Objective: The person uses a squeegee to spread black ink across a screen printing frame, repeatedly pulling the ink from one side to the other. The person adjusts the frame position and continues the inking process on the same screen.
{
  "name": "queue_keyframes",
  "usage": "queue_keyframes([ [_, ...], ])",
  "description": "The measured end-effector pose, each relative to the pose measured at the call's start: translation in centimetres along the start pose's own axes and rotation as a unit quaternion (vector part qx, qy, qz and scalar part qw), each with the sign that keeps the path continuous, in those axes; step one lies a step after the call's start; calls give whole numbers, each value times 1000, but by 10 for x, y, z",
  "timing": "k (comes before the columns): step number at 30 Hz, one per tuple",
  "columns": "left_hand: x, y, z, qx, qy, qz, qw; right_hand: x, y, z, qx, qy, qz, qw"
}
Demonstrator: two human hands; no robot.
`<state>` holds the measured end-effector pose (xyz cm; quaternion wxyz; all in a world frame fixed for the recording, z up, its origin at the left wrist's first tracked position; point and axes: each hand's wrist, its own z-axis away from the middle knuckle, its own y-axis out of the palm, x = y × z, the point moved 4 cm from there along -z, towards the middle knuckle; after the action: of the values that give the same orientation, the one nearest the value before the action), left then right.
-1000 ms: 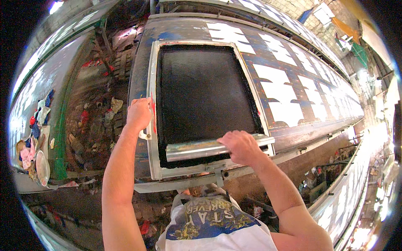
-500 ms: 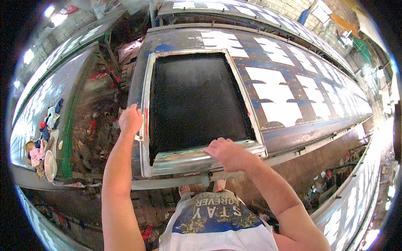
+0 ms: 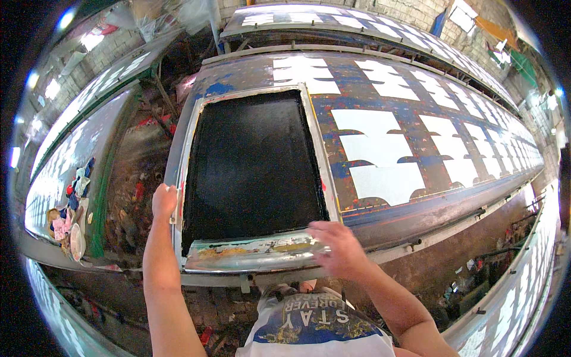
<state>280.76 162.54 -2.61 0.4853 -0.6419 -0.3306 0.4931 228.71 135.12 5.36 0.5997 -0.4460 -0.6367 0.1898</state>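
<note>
A large screen-printing frame lies on the long printing table, its mesh covered in glossy black. Along its near end rests a flat, paint-stained strip that looks like a squeegee or the frame's wide end bar; I cannot tell which. My left hand is closed on the left side of the frame, with the fingertips partly hidden. At the near right corner, my right hand hovers over or touches the strip's end. Its fingers are apart and slightly blurred, with nothing seen in them.
White cut fabric pieces lie in rows on the table to the right. A rail runs along its near edge. Left, across a littered gap, another table holds a pale basin and a pile of rags.
My right hand has shifted right along the near end, from closed fingers to spread ones. My left hand keeps its grip on the frame. The whole view has shifted, with the frame appearing farther left and lower.
</note>
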Motion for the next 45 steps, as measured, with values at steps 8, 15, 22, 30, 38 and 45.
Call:
queue_keyframes([
  [8,19,16,-19,-10,59,93,994,-107,13,64,-46,448,-340,825],
  [15,31,24,-22,19,33,216,976,-101,29,59,-99,449,-317,830],
  [22,33,27,-15,50,-8,311,949,-79,10,46,-161,469,-277,823],
  [30,-17,-12,-10,103,-75,360,924,-73,-36,42,-180,419,-309,834],
  [38,-161,-12,49,100,-97,432,891,-181,-122,78,-218,396,-244,858],
  [45,-293,46,124,119,-61,443,887,-279,-211,145,-231,437,-210,843],
])
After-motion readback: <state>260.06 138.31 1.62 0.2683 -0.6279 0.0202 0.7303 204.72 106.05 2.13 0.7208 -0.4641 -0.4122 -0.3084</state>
